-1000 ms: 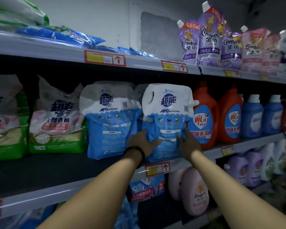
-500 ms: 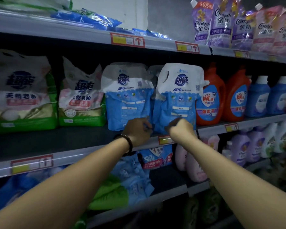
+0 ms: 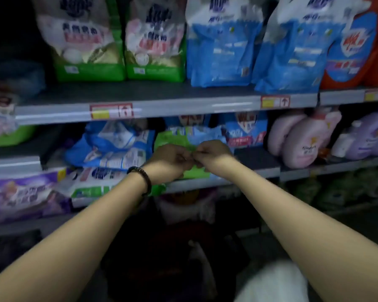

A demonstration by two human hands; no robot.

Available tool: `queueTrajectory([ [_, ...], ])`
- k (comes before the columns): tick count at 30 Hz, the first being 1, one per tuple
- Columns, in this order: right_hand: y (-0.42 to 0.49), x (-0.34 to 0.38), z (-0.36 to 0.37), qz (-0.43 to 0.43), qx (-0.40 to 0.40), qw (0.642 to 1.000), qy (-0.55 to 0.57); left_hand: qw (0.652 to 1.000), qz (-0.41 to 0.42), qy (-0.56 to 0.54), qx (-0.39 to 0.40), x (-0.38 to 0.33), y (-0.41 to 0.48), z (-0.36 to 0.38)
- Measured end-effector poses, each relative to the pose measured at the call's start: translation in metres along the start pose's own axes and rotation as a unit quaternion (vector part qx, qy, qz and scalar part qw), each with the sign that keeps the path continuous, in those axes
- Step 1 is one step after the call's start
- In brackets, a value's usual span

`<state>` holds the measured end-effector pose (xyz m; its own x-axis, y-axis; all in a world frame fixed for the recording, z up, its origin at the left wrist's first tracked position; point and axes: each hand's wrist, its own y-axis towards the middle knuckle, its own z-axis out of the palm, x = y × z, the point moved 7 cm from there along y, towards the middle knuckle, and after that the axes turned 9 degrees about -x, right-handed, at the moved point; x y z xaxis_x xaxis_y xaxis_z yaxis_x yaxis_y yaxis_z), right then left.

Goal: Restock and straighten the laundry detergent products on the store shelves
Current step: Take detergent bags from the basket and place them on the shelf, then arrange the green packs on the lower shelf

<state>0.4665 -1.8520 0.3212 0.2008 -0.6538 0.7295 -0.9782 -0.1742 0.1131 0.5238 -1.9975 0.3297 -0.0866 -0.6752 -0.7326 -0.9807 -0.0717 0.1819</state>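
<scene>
Both hands meet at the front edge of the lower shelf [image 3: 258,159]: left hand [image 3: 170,161] and right hand [image 3: 214,154], fingers curled together, touching a green packet [image 3: 172,139]; whether either grip holds it is unclear.

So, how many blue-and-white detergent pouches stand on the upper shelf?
2. One blue-and-white pouch stands right of the green bags; the other stands beside it, against the orange bottle. More may be hidden behind them.
</scene>
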Motion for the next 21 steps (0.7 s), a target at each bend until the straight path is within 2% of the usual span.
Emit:
queueTrajectory([
  [6,-0.062,-0.110,0.110,0.040,0.066,0.997,-0.009,1.000,-0.011,0.004,0.016,0.130,-0.078,0.071],
  [8,-0.087,-0.153,0.145,0.080,0.119,0.989,-0.031,0.997,-0.060,0.011,0.041,0.175,-0.104,0.105],
  [12,-0.136,-0.237,0.202,0.178,0.173,0.967,-0.063,0.978,-0.164,-0.013,0.126,0.235,-0.150,0.169],
  [16,-0.167,-0.267,0.240,0.214,0.207,0.950,-0.096,0.968,-0.199,-0.010,0.156,0.267,-0.168,0.193],
  [21,-0.178,-0.271,0.287,0.186,0.231,0.949,-0.108,0.962,-0.208,0.056,0.166,0.303,-0.182,0.205],
])
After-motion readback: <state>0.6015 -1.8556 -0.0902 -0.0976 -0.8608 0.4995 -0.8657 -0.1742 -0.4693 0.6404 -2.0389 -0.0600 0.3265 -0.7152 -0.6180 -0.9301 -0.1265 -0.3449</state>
